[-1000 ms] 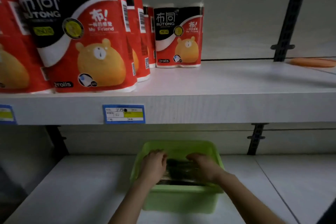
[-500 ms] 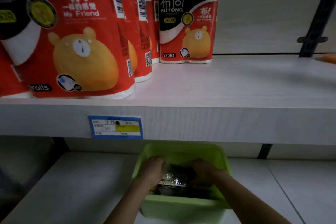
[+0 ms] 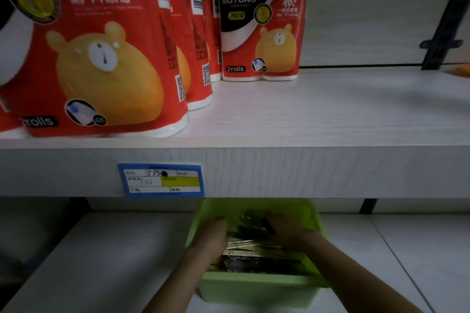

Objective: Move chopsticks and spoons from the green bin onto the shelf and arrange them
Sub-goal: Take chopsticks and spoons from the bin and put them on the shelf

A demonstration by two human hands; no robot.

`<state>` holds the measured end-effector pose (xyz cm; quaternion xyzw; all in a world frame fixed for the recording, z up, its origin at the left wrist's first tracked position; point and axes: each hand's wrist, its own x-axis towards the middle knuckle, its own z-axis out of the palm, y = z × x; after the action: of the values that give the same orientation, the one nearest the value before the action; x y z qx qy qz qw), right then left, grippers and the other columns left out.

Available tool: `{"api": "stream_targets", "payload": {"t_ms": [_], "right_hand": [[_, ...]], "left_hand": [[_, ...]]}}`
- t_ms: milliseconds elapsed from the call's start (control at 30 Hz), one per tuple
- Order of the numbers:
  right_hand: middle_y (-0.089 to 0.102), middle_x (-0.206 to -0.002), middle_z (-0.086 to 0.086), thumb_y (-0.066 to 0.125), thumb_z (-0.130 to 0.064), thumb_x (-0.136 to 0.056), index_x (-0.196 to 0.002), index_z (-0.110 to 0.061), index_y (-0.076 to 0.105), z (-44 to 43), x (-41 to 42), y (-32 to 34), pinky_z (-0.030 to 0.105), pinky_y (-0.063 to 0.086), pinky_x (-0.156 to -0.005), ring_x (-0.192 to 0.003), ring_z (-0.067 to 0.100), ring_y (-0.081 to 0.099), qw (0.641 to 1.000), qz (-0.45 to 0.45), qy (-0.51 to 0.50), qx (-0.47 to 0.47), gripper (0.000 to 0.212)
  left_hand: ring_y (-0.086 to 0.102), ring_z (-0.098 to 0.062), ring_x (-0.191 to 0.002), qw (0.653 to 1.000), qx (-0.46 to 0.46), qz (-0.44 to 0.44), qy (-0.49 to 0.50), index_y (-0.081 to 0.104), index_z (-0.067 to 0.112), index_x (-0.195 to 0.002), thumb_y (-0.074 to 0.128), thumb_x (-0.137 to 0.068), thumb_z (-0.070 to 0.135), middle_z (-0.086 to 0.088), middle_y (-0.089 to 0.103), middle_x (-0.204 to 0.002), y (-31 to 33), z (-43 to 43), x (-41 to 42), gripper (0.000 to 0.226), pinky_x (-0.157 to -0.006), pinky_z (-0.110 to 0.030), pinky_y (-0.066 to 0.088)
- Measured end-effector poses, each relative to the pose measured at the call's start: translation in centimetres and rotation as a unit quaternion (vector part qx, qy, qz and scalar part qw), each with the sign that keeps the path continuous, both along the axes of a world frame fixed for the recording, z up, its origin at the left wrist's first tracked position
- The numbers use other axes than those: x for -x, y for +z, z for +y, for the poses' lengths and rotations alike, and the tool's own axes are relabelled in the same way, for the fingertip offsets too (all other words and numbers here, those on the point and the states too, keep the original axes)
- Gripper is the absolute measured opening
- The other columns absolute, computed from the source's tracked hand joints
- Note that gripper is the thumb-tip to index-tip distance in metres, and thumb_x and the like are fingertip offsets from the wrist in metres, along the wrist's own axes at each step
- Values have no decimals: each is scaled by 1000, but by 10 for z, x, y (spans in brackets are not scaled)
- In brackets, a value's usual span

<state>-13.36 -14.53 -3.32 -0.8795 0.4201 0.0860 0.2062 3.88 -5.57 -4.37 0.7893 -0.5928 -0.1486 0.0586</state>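
Observation:
A green bin (image 3: 256,290) stands on the lower white shelf (image 3: 101,262). Inside it lie dark chopsticks and spoons in shiny clear wrapping (image 3: 256,249). Both my hands are down in the bin. My left hand (image 3: 212,235) rests on the left end of the wrapped bundle. My right hand (image 3: 287,227) covers its right end, fingers curled over the packs. Whether either hand has a firm grip is hidden by the dim light and the hands themselves.
The upper white shelf (image 3: 330,114) holds red paper-roll packs (image 3: 101,58) on the left and one at the back (image 3: 264,25). A blue price tag (image 3: 161,180) sits on its front edge. An orange object (image 3: 461,70) peeks in at far right beside a black upright (image 3: 442,25).
The view has moved closer and lower towards the shelf edge. Both hands stay in the bin, shifting slightly over the wrapped packs.

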Motion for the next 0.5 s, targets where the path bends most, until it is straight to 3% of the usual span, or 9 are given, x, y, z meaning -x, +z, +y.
{"api": "stream_targets", "payload": {"t_ms": [200,500], "right_hand": [[51,-133,17,49,-25,-96,-127,-6,49,-3,-4,-7,34,41,-97,-122,30,50,999,38,-4,-3,37],[55,-126,16,43,-29,-96,-116,-6,56,6,4,21,36,45,-91,-118,30,52,988,50,-12,147,34]], "left_hand": [[59,-27,-106,997,-53,5,-49,61,4,-108,51,-93,24,-14,62,-116,3,1,2,27,-85,-32,46],[55,-26,-112,986,-83,-7,-144,56,9,-120,61,-88,29,-10,56,-126,8,-7,4,38,-83,-30,43]]}}
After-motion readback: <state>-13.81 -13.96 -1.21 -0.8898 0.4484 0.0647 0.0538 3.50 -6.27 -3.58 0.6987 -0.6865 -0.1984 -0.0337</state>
